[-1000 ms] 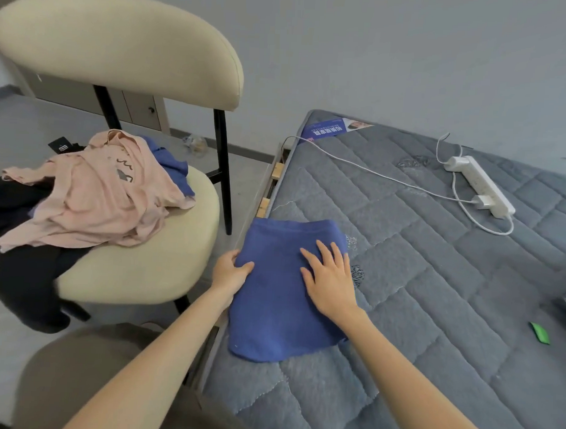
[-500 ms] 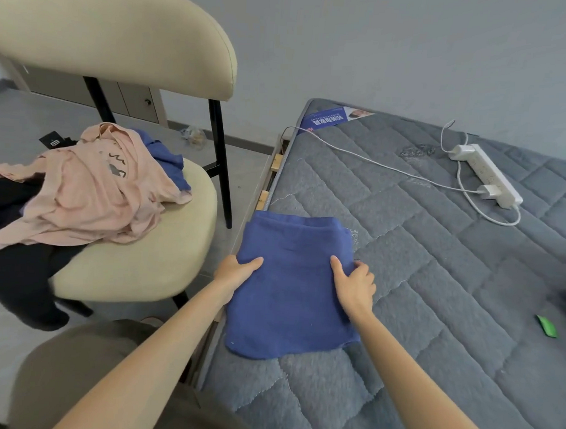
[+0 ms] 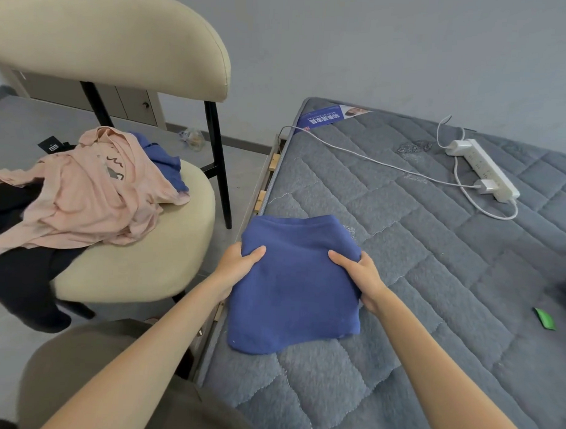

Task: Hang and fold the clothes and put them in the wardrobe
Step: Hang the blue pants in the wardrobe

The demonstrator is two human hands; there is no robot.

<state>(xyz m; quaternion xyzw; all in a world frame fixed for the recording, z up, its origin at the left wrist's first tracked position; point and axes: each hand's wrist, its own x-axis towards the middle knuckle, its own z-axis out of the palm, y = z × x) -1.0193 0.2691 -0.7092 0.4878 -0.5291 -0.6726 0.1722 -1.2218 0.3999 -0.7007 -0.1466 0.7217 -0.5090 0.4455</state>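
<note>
Both grips are closed on the folded blue garment (image 3: 295,285): the left hand (image 3: 238,264) clasps its left edge and the right hand (image 3: 359,274) its right edge, each thumb lying on top and the fingers tucked out of sight beneath the cloth. A second ago the right hand lay flat and spread on top of the fabric while the left only touched the edge; half a second ago the right hand had slid to the right edge. Now the cloth bunches inward between the two hands, and its sides pucker where they are held.

The garment sits at the near left corner of the grey quilted mattress (image 3: 434,251), its near hem resting on the surface. Whether the far end has left the mattress cannot be told.

To the left, a cream chair (image 3: 138,264) stands beside the bed, carrying a crumpled pink top (image 3: 83,201), a blue cloth (image 3: 163,160) behind it and a black garment (image 3: 13,269) hanging off the seat's left side. Farther back on the mattress lie a white power strip (image 3: 483,170), its cable (image 3: 357,154) running toward the far left corner, a printed label (image 3: 323,119) there, and a small green scrap (image 3: 544,318) at the right.
</note>
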